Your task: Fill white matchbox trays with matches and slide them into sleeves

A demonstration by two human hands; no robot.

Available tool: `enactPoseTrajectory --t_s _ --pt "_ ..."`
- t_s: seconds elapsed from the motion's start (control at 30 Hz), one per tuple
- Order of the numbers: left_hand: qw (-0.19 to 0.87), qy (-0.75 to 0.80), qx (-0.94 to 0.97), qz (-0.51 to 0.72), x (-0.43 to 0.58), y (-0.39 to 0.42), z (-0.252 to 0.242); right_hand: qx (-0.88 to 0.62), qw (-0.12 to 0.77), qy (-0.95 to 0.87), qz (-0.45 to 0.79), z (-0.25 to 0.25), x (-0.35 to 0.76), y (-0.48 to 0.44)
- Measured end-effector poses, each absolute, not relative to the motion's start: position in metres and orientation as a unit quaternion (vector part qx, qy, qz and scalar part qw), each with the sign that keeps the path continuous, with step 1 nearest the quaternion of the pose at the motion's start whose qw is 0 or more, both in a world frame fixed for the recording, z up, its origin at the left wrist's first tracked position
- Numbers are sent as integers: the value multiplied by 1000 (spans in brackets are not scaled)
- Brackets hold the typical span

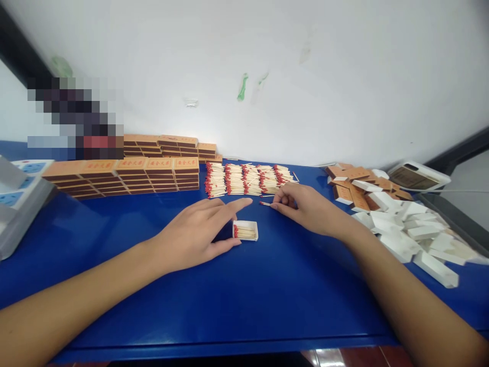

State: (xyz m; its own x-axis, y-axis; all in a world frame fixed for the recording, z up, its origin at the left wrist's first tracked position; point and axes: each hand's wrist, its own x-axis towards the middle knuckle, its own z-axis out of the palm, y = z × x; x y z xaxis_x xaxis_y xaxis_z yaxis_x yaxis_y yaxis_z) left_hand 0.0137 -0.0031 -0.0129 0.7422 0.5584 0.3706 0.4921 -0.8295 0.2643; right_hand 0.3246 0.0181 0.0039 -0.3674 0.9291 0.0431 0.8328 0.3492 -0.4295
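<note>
On the blue table stands a small white matchbox tray (pixel 251 224), partly filled with red-tipped matches (pixel 244 233). My left hand (pixel 196 232) grips its left end between the thumb at the near side and a finger at the far side; the index finger stretches out above it. To the right of the tray, my right hand (pixel 305 206) is closed in a pinch on a match (pixel 264 204), its red head pointing left. Just beyond both hands lie rows of loose matches (pixel 248 179) in several piles.
Finished-looking matchboxes (pixel 153 176) are stacked at the back left, beside a white container (pixel 23 214). At the right lie brown matchbox sleeves (pixel 355 188), white trays (pixel 405 229) and a phone (pixel 420 175) with a cable. A white wall (pixel 305 76) rises behind the table (pixel 229 306).
</note>
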Motion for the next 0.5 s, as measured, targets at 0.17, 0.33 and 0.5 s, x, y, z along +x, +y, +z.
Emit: enactPoseTrajectory --t_s 0.17,0.33,0.5 --pt "71 282 930 223 14 -3 -13 -537 162 -809 175 8 325 15" --pt "72 289 928 225 14 -2 -13 -501 212 -810 221 14 303 -2" --pt "71 283 928 232 14 -2 -14 -450 206 -835 242 10 280 -14"
